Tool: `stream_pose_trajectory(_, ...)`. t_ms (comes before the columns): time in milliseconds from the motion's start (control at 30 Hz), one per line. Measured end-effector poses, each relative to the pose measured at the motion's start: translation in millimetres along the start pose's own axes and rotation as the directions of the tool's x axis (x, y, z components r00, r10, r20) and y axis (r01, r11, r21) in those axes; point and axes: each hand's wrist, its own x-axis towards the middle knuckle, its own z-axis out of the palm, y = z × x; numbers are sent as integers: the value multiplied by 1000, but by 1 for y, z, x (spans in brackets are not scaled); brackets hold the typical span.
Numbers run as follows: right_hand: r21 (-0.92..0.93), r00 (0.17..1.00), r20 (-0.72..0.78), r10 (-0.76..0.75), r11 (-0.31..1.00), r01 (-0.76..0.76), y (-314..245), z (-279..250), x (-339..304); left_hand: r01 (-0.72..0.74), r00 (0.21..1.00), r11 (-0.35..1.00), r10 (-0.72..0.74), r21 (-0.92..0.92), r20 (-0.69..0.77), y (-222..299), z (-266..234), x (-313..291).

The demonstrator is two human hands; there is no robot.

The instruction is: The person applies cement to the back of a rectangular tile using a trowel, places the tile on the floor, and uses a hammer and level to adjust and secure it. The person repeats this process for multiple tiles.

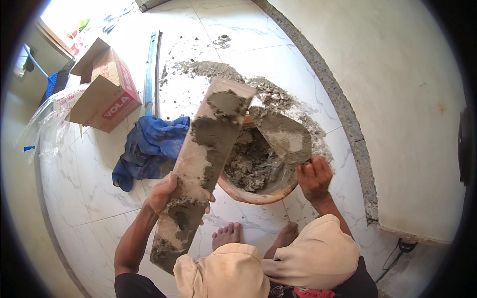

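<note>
My left hand grips a long, flat tile strip by its edges, tilted over the floor. Patches of wet grey mortar cover parts of its upper face. My right hand is closed on a mortar-coated trowel; its handle is hidden in my fist. The trowel's blade lies over the far right side of an orange-brown basin, close to the strip's far end. Inside the basin is lumpy grey mortar. The strip covers the basin's left part.
A crumpled blue cloth lies left of the strip. Beyond it stand an open cardboard box and a long blue-edged metal bar. Spilled mortar marks the white tiled floor. A wall rises at the right.
</note>
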Motion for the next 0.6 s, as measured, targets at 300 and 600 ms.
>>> stream_pose_trajectory(300, 502, 823, 540, 176, 717, -483, 4, -65, 37, -113, 941, 981, 157, 158, -299, 49, -11, -21)
stream_pose_trajectory(600, 274, 847, 529, 47, 935, -223, -16, 8, 29, -299, 952, 879, 299, 372, 60, 144, -8, 62)
